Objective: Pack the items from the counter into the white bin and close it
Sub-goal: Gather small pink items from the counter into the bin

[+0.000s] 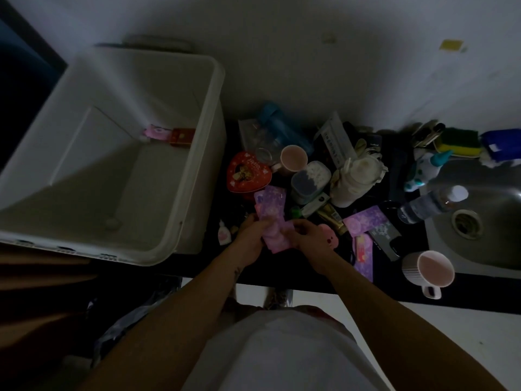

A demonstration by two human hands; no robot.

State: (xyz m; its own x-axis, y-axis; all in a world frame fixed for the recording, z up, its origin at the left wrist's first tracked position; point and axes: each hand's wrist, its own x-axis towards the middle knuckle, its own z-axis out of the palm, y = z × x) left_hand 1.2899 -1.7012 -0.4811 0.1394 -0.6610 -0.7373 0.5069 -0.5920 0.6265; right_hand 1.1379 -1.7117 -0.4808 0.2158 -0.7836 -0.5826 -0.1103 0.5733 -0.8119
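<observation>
A big white bin (197, 131) stands open at the left of the dark counter, with a pink item (156, 133) and a small red box (181, 136) inside on its floor. Over the counter's front edge, my left hand (251, 235) and my right hand (306, 234) both hold a stack of purple and pink packets (272, 213). Behind them sit a red heart-shaped tin (248, 173), a pink mug (293, 159), a blue bottle (277, 125) and a cream bottle (352, 179). More purple packets (365, 220) lie to the right.
A steel sink (485, 221) fills the right side, with a water bottle (431, 203) at its rim. A second pink mug (431, 270) stands at the counter's front right edge. Sponges (458, 141) and a toy (423, 172) sit by the wall.
</observation>
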